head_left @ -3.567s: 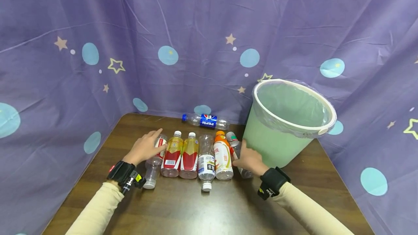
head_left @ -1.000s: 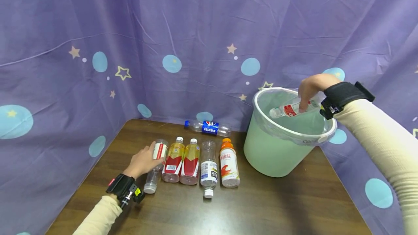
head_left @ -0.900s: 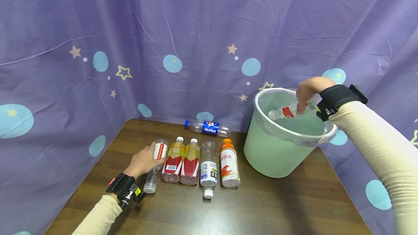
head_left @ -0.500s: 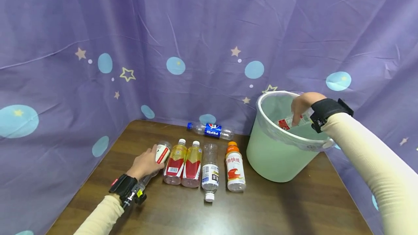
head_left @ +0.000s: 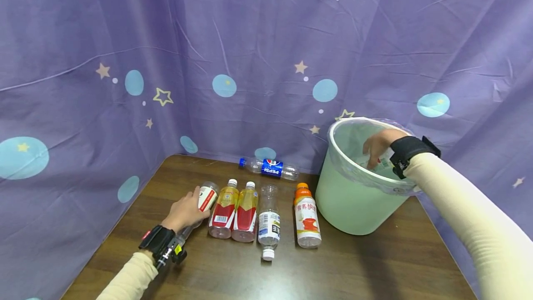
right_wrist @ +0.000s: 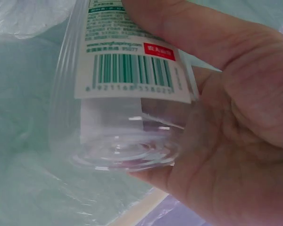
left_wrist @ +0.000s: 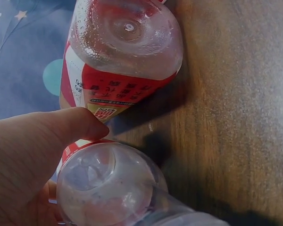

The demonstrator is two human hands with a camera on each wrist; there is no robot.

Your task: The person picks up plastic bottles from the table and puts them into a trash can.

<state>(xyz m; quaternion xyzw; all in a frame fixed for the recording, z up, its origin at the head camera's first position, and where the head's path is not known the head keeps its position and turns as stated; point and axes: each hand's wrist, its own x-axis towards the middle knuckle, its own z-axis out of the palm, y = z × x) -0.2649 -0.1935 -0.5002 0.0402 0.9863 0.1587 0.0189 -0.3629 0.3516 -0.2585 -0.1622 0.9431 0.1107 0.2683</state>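
Observation:
My right hand (head_left: 381, 146) reaches below the rim of the pale green bin (head_left: 347, 205) and holds a clear water bottle (head_left: 382, 165). In the right wrist view, thumb and fingers wrap around this water bottle (right_wrist: 127, 127), near its base and barcode label. At the table's left my left hand (head_left: 185, 209) grips a clear bottle with a red-and-white label (head_left: 207, 196). The left wrist view has the thumb (left_wrist: 80, 123) against that clear bottle (left_wrist: 108, 183). Next to it lies a yellow-and-red labelled bottle (head_left: 224, 212).
A second yellow-and-red bottle (head_left: 245, 214), a clear bottle with a white cap (head_left: 269, 226) and an orange-capped bottle (head_left: 307, 219) lie in a row. Behind them a Pepsi bottle (head_left: 271, 167) lies sideways. A plastic liner (head_left: 354, 175) covers the bin's rim.
My right hand has taken the water bottle from the row's right end and lowered it into the bin. My left hand has closed on its bottle, now slanted. The orange-capped bottle has shifted right.

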